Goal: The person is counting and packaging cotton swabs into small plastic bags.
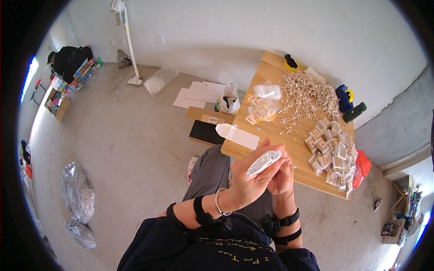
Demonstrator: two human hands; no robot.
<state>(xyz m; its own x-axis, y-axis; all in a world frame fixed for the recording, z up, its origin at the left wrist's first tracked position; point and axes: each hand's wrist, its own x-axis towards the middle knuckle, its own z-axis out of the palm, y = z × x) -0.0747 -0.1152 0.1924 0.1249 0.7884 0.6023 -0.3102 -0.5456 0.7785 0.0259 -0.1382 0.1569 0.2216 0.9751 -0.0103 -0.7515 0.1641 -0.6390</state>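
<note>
A tight bundle of cotton swabs (263,163), its white tips facing up, is wrapped in the fingers of my left hand (246,183). Pressed against the bundle's right side is my right hand (282,179), its fingers curled in and partly hidden behind the left. Both hands are over the near edge of the wooden table (289,156). A big loose heap of cotton swabs (309,97) lies at the table's far side. Small filled packs (334,153) are piled to the right. Clear bags with printed cards (263,108) lie at the left.
A white card box (238,136) lies on the table's left corner. Tape (290,65), a blue tape dispenser (345,98) and a dark bottle (355,112) stand along the back. An open carton (208,128) is on the floor. A person (70,61) bends over at the far left.
</note>
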